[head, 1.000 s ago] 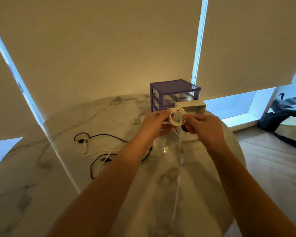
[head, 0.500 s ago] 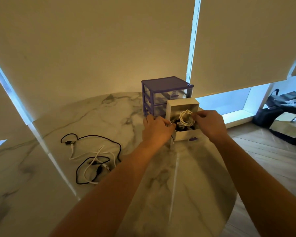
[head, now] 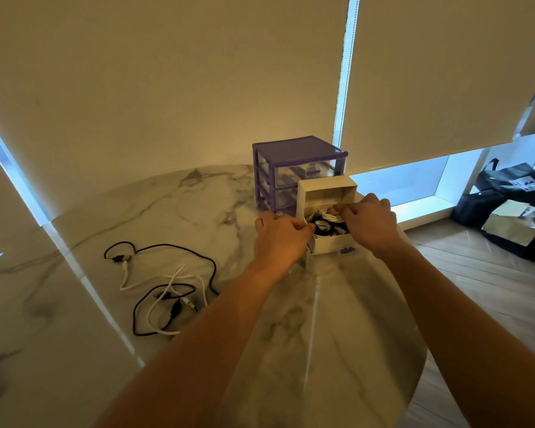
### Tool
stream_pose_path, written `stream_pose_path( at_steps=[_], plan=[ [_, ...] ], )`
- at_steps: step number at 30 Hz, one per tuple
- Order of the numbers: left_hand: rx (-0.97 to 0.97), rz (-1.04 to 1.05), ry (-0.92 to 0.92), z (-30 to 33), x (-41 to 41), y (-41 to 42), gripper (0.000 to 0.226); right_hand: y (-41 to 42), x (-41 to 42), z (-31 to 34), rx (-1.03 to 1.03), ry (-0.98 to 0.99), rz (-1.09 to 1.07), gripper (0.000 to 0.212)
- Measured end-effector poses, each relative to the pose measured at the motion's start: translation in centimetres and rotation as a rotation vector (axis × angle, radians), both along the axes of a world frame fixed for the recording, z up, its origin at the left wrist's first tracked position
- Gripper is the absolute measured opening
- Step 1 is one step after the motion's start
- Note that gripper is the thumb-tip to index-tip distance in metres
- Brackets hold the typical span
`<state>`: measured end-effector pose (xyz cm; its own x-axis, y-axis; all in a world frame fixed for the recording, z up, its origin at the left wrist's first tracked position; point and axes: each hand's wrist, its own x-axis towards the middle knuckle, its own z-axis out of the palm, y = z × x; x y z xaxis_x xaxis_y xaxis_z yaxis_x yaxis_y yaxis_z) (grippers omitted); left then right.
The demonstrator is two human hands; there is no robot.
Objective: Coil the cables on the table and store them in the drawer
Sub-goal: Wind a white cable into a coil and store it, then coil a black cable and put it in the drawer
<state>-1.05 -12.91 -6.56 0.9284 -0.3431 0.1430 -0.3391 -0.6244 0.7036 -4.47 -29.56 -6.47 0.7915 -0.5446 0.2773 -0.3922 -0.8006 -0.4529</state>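
Note:
A small white drawer box stands on the marble table, its lower drawer pulled out. Black and white coiled cables lie inside the drawer. My right hand reaches over the drawer from the right, its curled fingers pinching the white coiled cable on top. At the drawer's left rim, my left hand grips with curled fingers. A loose black cable and a loose white cable lie tangled on the table to the left.
A purple three-drawer unit stands right behind the white box, against the window blinds. The table's round edge runs close on the right. Bags and a cardboard box sit on the wooden floor beyond it.
Both hands carried the white coil forward from above the table and lowered it into the open drawer. My left hand shifted from the coil to the drawer's left rim.

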Motion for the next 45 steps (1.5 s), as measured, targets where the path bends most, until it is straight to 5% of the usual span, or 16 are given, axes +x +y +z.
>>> stream_pose_path(
  at_steps=[5,19,45],
  plan=[
    [0.002,0.0,-0.003,-0.1,0.0,0.1,0.032,0.1,-1.7,-0.2,0.081,-0.162,0.111,0.028],
    [0.029,0.002,-0.05,0.1,0.4,0.3,0.03,0.9,-1.9,-0.5,-0.244,-0.049,0.031,0.029],
    [0.027,-0.032,-0.057,0.0,1.0,1.0,0.022,3.9,-2.4,0.4,-0.177,-0.127,-0.071,0.027]
  ],
)
